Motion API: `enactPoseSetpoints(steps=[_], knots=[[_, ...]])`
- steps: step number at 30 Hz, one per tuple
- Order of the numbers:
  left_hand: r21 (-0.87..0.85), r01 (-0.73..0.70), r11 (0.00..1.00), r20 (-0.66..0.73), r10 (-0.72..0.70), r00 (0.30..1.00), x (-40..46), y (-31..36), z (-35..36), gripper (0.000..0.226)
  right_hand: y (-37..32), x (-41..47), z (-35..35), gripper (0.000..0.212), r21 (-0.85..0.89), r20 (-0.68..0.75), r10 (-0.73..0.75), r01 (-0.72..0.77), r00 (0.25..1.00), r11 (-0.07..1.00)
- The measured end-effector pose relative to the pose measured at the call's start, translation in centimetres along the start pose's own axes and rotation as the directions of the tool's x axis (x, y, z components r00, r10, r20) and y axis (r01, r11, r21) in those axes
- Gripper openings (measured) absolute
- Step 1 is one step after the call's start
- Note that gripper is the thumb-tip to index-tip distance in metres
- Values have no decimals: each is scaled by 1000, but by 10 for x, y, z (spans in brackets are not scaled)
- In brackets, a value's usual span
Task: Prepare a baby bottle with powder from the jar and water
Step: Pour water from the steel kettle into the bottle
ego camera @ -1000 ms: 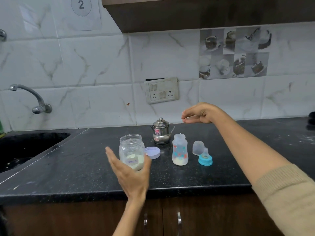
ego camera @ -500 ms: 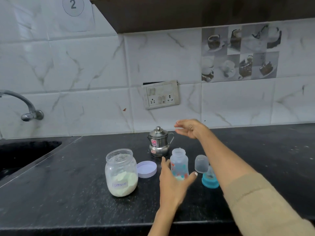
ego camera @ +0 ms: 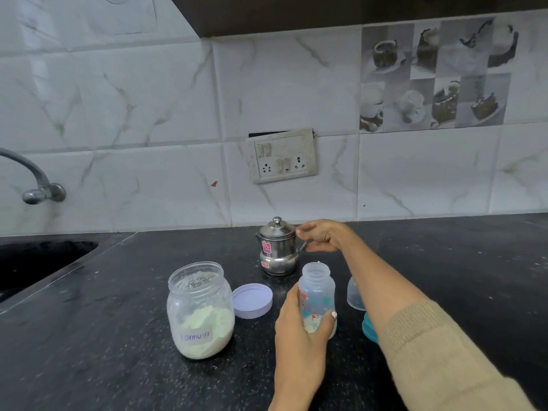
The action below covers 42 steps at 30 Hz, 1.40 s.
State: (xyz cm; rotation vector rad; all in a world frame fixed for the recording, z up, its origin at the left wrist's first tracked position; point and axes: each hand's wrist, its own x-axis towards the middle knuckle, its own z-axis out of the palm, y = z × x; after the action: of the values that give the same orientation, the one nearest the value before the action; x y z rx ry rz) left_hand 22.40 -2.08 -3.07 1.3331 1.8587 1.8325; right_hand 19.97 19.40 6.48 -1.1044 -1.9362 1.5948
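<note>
baby bottle gripped by left hand; right hand at steel pot.

Polished, mirror-bright steel on the lidded pot; translucent printed plastic on the baby bottle; clear glossy jar with a paper label; matt lilac plastic lid; speckled black polished stone countertop; glossy marbled wall tiles; ribbed knit sleeve.

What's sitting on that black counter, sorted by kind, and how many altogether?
Formula jar: 1
Jar lid: 1
Steel pot: 1
Baby bottle: 1
Clear bottle cap: 1
Teal teat ring, mostly hidden: 1
Total: 6
</note>
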Motion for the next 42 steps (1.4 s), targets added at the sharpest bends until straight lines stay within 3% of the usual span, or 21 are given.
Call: enactPoseSetpoints(steps=[11,21,35,42], knots=[[19,-27,999,9,27,1000,-1,-4,1,48,15,3,3,35,176,-68,-74,85,995,981],[47,-34,998,4,34,999,-1,-6,2,54,26,-9,-8,21,53,-75,-99,103,992,993],[78,5,997,32,-8,999,-1,-2,2,57,14,-41,-23,27,147,-240,-164,203,957,968],[46,30,998,-12,-29,1000,-5,2,-1,51,-15,-98,-70,29,85,-259,-256,286,931,955]])
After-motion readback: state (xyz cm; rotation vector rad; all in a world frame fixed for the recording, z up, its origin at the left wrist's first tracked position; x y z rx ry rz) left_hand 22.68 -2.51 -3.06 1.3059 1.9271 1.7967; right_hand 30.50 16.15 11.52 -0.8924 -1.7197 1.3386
